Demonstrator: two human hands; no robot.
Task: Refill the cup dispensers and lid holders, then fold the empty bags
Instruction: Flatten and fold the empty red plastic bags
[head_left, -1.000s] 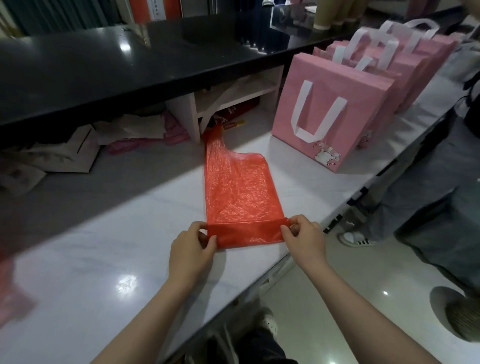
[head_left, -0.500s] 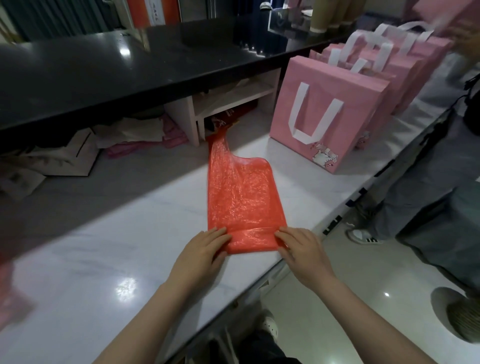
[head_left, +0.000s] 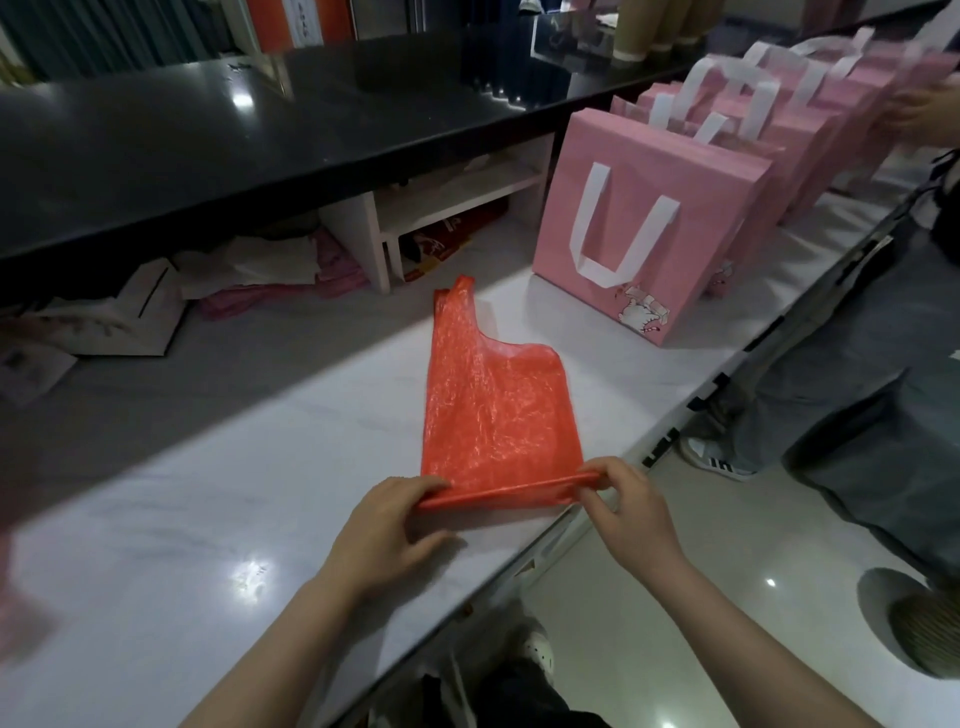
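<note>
A thin red plastic bag (head_left: 493, 410) lies flat on the white counter (head_left: 218, 499), its handle pointing away from me. Its near end is rolled into a narrow fold. My left hand (head_left: 387, 530) pinches the left end of that fold between thumb and fingers. My right hand (head_left: 626, 506) pinches the right end, close to the counter's edge. Both hands lift the fold slightly off the surface.
A row of pink paper bags (head_left: 644, 228) with white handles stands at the right. A black upper counter (head_left: 260, 119) overhangs a shelf of loose papers (head_left: 104, 317). Another person (head_left: 883, 374) stands on the right, hands on the far pink bags.
Half a second ago both hands pressed flat on the bag's near end. Now they pinch its ends and have lifted another fold; the bag's flat part has grown shorter.
</note>
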